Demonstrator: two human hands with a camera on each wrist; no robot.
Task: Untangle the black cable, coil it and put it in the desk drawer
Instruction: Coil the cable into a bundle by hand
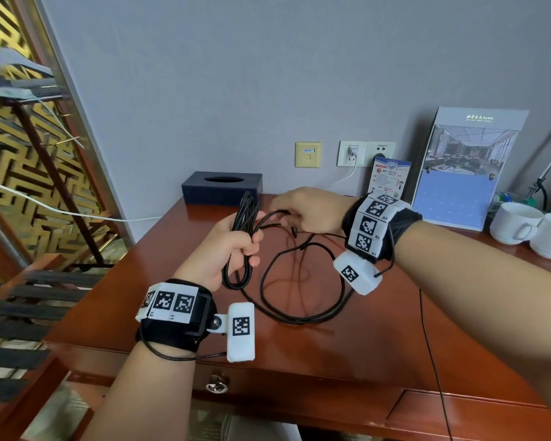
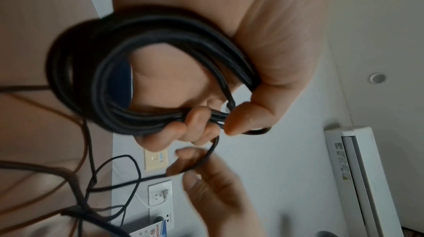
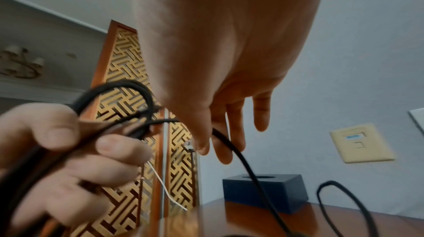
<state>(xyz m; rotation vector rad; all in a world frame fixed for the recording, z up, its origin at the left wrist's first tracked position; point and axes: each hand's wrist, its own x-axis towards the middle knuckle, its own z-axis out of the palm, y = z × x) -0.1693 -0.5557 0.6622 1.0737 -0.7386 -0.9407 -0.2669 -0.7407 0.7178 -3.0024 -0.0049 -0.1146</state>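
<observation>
Above the table, head view: your left hand (image 1: 226, 249) is wrapped round a bundle of finished loops of the black cable (image 1: 245, 224), held upright so the turns stay stacked.
Right hand, head view: your right hand (image 1: 306, 211) reaches across to the strand leaving the bundle, placed to feed the next turn.
Loose cable: the rest lies in wide slack loops on the table (image 1: 331, 361), so it can pay out freely.
Drawer: the desk drawer (image 1: 299, 389) with its ring pull sits closed below the table edge; I judge it comes last.
Left wrist view: the coil (image 2: 146, 70) hangs from your palm, fingers (image 2: 195, 119) and thumb curled and pinching the strands together.
Right wrist view: your right fingers (image 3: 220, 143) hang mostly straight, with one strand (image 3: 247, 164) running between thumb and fingers; whether they pinch it I cannot tell. A dark tissue box (image 3: 266, 192) stands behind.
</observation>
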